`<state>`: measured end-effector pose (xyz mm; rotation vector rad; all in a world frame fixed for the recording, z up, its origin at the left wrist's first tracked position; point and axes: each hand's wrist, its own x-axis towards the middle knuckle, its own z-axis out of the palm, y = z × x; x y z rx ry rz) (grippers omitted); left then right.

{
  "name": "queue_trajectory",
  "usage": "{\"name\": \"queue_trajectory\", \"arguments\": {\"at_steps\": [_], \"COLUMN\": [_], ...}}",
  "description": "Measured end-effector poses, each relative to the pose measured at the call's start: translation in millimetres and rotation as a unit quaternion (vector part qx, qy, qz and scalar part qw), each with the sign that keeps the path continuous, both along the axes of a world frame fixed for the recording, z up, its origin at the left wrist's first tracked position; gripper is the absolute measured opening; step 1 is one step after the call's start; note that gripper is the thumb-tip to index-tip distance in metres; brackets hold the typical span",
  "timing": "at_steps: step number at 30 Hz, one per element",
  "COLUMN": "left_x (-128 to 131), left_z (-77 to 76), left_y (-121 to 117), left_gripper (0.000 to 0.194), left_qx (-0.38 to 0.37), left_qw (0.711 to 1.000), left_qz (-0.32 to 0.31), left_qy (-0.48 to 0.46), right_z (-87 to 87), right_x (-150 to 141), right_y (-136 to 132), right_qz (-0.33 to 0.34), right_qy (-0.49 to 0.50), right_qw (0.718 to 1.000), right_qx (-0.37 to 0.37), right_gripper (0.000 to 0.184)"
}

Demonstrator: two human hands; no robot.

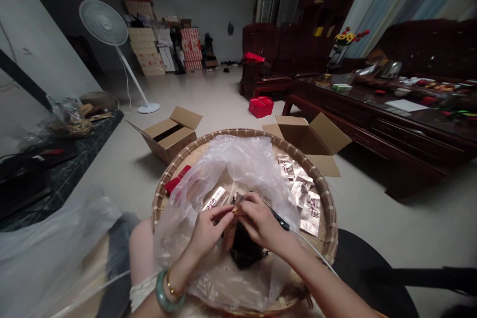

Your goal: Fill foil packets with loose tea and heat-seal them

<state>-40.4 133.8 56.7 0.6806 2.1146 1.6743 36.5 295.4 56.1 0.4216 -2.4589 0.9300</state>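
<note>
— White pedestal fan (104, 22) at far left; what comes next?

— An open cardboard carton (169, 134) on the floor, then a round woven bamboo tray (328, 218) with a clear plastic bag (231, 169) bunched inside. A red packet (178, 180) lies against the bag's left side.

— And the hands?

— Close together over the tray, fingers meeting on a tan paper sachet. The left hand (210, 231), a jade bangle (169, 294) on its wrist, and the right hand (259, 221) pinch the tan paper sachet (231, 231) upright, just above a dark heap of loose leaves (244, 251). A black-handled tool (279, 219) sits under the right hand; its exact kind is hard to tell.

— Further right?

— Printed foil sachets (303, 198) spread across the tray, a second open carton (309, 141) beyond its rim, then a dark wooden bench (372, 109) crowded with small items.
</note>
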Motion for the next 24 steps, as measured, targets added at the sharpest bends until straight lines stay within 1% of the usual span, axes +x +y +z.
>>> {"name": "queue_trajectory", "arguments": {"at_steps": [3, 5, 7, 9, 11, 13, 15, 17, 20, 24], "left_x": [-1.3, -2.7, -3.9, -4.6, -5.0, -5.5, -6.1, -6.7, -6.5, -2.5], "left_z": [0.1, -1.8, -4.3, -6.3, -7.4, -8.0, -8.7, -9.7, -10.7, -9.4], "left_y": [0.6, 0.6, 0.2, -0.1, 0.4, 1.4, 2.3, 2.7, 2.7, 2.7], "left_gripper": [0.032, 0.027, 0.025, 0.026, 0.032, 0.042, 0.050, 0.049, 0.042, 0.045], "left_qx": [-0.008, -0.025, -0.045, -0.055, -0.049, -0.030, -0.015, -0.002, 0.026, 0.052], "left_qw": [1.000, 0.999, 0.998, 0.997, 0.998, 0.998, 0.991, 0.987, 0.991, 0.986], "left_qz": [0.013, 0.025, 0.023, 0.007, -0.013, -0.043, -0.078, -0.096, -0.070, -0.041], "left_qy": [-0.005, 0.004, 0.029, 0.049, 0.033, -0.037, -0.109, -0.130, -0.113, -0.153], "right_z": [2.9, 3.6, 4.2, 5.6, 7.8, 10.2, 12.3, 13.9, 15.2, 14.9], "right_x": [0.7, 1.2, 2.1, 3.0, 3.5, 3.5, 3.4, 3.8, 4.9, 4.5], "right_y": [-0.3, -2.3, -5.4, -8.2, -9.1, -7.5, -5.1, -3.6, -4.6, -7.7], "right_qz": [0.011, 0.014, 0.034, 0.071, 0.088, 0.068, 0.043, 0.042, 0.052, 0.011], "right_qy": [-0.005, 0.010, 0.056, 0.115, 0.149, 0.153, 0.146, 0.139, 0.139, 0.151], "right_qw": [1.000, 0.998, 0.994, 0.985, 0.979, 0.982, 0.986, 0.989, 0.988, 0.987], "right_qx": [0.027, 0.055, 0.083, 0.103, 0.108, 0.091, 0.062, 0.043, 0.042, 0.062], "right_gripper": [0.011, 0.010, 0.011, 0.014, 0.018, 0.018, 0.015, 0.013, 0.012, 0.013]}}
